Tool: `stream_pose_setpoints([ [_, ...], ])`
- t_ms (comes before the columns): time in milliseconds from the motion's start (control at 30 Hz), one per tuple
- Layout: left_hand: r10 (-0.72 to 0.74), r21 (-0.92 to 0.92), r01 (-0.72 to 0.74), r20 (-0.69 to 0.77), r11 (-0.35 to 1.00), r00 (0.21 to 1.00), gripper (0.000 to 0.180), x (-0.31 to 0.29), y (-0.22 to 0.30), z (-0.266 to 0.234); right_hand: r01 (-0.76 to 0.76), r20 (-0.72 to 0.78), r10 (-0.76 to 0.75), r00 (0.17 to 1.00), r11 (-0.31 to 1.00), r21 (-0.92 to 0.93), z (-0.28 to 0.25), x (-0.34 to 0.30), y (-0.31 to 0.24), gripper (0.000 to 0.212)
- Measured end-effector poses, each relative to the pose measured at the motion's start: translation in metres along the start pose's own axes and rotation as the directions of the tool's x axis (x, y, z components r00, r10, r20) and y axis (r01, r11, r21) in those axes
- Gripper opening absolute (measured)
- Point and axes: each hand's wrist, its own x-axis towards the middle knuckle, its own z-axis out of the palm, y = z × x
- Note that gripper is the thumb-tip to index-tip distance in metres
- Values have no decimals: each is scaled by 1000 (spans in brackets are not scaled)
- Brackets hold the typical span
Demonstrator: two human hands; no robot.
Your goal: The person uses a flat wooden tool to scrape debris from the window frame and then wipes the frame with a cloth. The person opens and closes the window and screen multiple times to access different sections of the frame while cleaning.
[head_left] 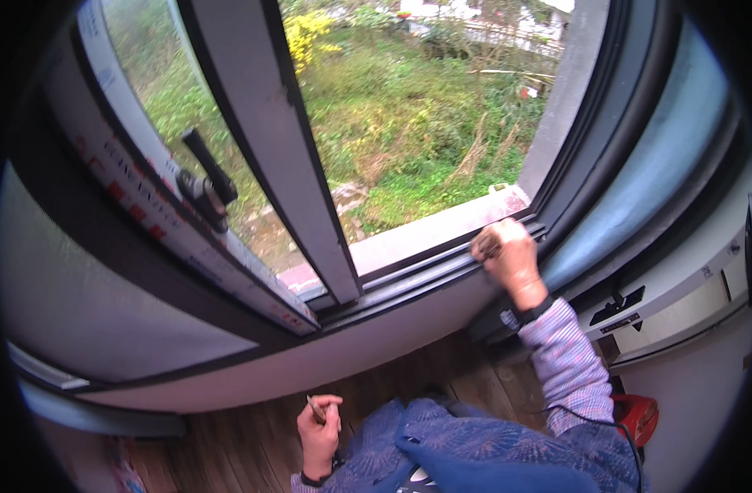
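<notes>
My right hand (514, 256) reaches to the right end of the lower window track (425, 275). Its fingers are closed round a small brown crumpled wad (487, 243), pressed at the track; whether that is a rag or a scrubber I cannot make out. Low in front of my body, my left hand (318, 435) is closed on a thin, dark, stick-like tool (317, 410), mostly hidden by the fingers. Left of the opening stands a sliding window sash (252, 123) with a black handle (209, 168) on its frame.
Beyond the opening lies a pale outer ledge (429, 222) with green plants past it. A blue-grey curtain (639, 177) hangs at the right. A white cabinet-like unit (671, 308) stands near my right arm, and a red object (636, 417) sits below it. Wooden flooring (228, 452) shows underneath.
</notes>
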Motion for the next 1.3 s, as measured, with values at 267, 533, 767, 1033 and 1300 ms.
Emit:
stream_pose_setpoints([
  [267,184,111,-207,188,972,965,14,11,32,46,106,66,-169,983,832,544,14,-19,-147,30],
  [533,283,-40,-281,51,959,958,35,15,47,37,165,-81,-144,986,896,412,3,-11,-124,20],
  [767,589,77,-599,123,797,799,70,78,72,58,188,-156,-112,981,733,654,3,-30,-110,32],
  [1033,622,104,-615,-57,782,781,73,122,71,85,-16,-196,134,971,859,511,-33,-51,-42,31],
  [1300,735,433,-604,-261,669,626,71,129,88,120,-13,-100,85,991,821,570,-36,-18,24,32],
])
